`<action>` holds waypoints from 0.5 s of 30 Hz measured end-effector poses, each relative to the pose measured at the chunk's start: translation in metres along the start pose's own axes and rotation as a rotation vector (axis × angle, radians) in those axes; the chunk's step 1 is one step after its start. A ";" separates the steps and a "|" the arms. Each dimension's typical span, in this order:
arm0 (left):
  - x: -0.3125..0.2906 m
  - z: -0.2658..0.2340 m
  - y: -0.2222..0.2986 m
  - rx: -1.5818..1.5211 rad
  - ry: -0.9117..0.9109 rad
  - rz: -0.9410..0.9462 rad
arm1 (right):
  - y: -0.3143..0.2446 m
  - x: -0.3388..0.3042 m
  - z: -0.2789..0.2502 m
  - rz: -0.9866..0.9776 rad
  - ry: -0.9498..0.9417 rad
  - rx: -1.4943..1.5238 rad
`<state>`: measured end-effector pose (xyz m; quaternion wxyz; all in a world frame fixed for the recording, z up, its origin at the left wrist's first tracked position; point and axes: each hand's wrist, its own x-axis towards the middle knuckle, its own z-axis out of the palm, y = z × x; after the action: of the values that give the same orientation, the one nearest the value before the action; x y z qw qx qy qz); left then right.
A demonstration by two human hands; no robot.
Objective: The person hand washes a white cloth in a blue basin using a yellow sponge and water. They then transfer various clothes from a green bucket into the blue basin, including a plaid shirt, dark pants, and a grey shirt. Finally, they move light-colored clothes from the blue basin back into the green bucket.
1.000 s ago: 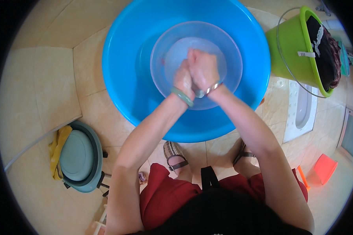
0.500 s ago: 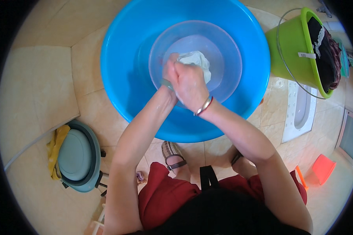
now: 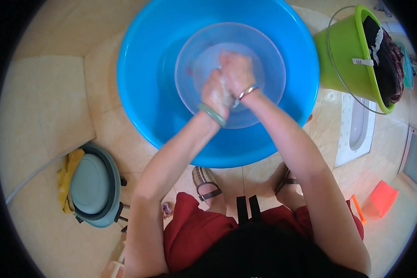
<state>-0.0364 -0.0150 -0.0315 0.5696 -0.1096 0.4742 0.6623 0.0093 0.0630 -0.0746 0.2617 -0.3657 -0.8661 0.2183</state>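
My left hand (image 3: 214, 90), with a pale green bangle at its wrist, is closed on a wet white cloth (image 3: 226, 95). My right hand (image 3: 237, 72), wearing a silver bangle, grips the same cloth from the other side, knuckles close to the left hand's. Both are a little blurred by motion, and most of the cloth is hidden by them. They work over a clear plastic basin (image 3: 272, 92), which sits inside a large blue tub (image 3: 146, 88). Whitish, cloudy water seems to lie in the clear basin.
At the right stands a green bucket (image 3: 340, 62) filled with dark clothes (image 3: 382, 65), beside a white squat toilet (image 3: 355, 132). A grey-green folded basin (image 3: 90, 183) with a yellow cloth (image 3: 69, 178) is at the left. A red-orange dustpan (image 3: 381, 199) lies lower right.
My hands have gone from being clasped together to gripping side by side, the right one further forward. The white cloth, bunched beyond them before, now shows only between them.
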 end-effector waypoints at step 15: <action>0.005 -0.011 -0.010 0.241 -0.027 -0.005 | -0.012 0.012 -0.023 0.384 -0.202 0.049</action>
<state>-0.0341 -0.0213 -0.0459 0.5865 -0.0326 0.5426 0.6005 0.0098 0.0689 -0.0467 0.1360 -0.4938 -0.7967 0.3208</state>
